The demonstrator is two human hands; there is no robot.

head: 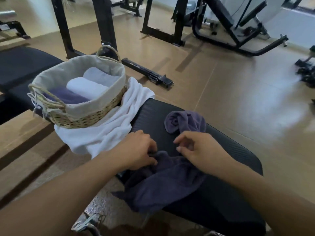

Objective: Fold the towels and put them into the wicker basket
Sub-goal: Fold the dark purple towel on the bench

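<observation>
You have a dark purple crumpled terry towel on the ribbed black padded bench, a white loose towel, and a tan woven wicker basket with beige cloth lining.

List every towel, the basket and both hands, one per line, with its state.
Wicker basket: upright on the bench, holding three rolled towels.
White towel: unfolded, partly under the basket.
Near purple towel: crumpled, unfolded.
Far purple towel: bunched, untouched.
Left hand: pinches the near towel's edge.
Right hand: loosely curled, no grip.
</observation>
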